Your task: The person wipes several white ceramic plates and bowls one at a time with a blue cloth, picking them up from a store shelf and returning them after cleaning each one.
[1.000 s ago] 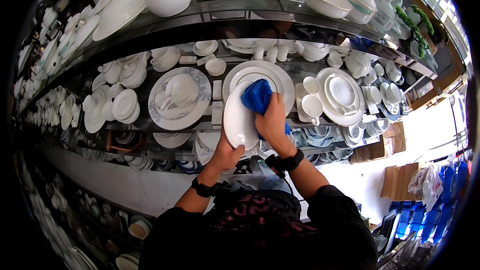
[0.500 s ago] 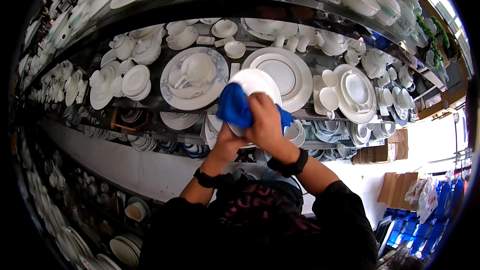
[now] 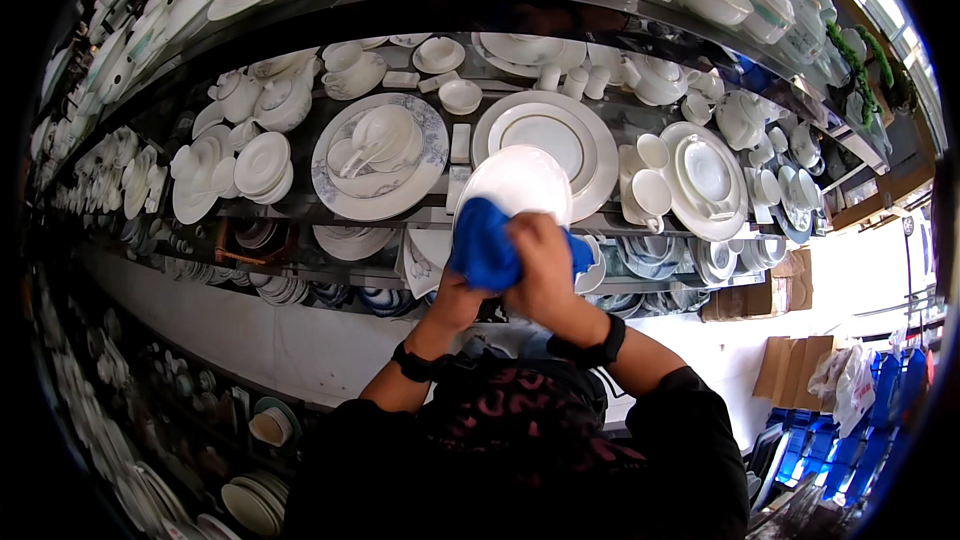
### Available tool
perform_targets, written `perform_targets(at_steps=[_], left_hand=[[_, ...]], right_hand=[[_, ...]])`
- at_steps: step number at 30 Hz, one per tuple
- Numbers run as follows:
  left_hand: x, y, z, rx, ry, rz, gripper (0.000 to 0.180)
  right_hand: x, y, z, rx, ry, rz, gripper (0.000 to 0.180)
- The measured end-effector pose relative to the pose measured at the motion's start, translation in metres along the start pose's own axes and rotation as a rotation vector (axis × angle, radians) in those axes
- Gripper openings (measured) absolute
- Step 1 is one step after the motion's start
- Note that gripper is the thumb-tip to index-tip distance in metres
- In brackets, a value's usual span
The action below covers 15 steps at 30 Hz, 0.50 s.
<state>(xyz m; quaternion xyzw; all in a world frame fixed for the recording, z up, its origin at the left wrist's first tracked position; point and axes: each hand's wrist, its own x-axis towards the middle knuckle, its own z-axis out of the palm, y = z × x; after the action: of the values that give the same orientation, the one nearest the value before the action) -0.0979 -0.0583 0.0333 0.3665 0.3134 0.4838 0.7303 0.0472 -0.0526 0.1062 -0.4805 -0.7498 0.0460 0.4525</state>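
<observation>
A round white plate [image 3: 518, 178] is held up at chest height in front of the shelf. My left hand [image 3: 458, 304] grips its near left edge from below, the fingers hidden behind the cloth and plate. Bunched over the plate's near part is a blue cloth [image 3: 486, 248]. My right hand [image 3: 541, 262], slightly blurred, is closed on that cloth and presses it against the plate's face. Beyond the held plate, a stack of gold-rimmed white plates [image 3: 592, 130] lies on the glass shelf.
On the left of the shelf sits a blue-patterned plate set [image 3: 330, 175] with bowls and a spoon. Cups [image 3: 651, 196] and an oval plate [image 3: 690, 210] stand to the right. An upper shelf [image 3: 470, 2] overhangs. Cardboard boxes [image 3: 790, 370] rest on the floor at right.
Both hands have shifted slightly right and down with the plate and cloth. The cloth has moved toward the plate's near side, leaving more of its far face bare.
</observation>
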Motion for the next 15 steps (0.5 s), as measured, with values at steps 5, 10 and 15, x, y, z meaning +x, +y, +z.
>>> perform_targets(at_steps=[5, 10, 15], left_hand=[[-0.005, 0.001, -0.016, -0.023, -0.103, -0.047, 0.070], [-0.016, 0.015, -0.023, -0.191, -0.024, -0.010, 0.055], [-0.015, 0.015, -0.038, -0.342, 0.002, -0.202, 0.054]], right_hand=[[0.017, 0.041, -0.008, -0.059, 0.126, -0.030, 0.049], [0.036, 0.066, -0.050, 0.342, 0.011, 0.528, 0.050], [-0.016, 0.081, -0.063, 1.089, 0.023, 0.718, 0.080]])
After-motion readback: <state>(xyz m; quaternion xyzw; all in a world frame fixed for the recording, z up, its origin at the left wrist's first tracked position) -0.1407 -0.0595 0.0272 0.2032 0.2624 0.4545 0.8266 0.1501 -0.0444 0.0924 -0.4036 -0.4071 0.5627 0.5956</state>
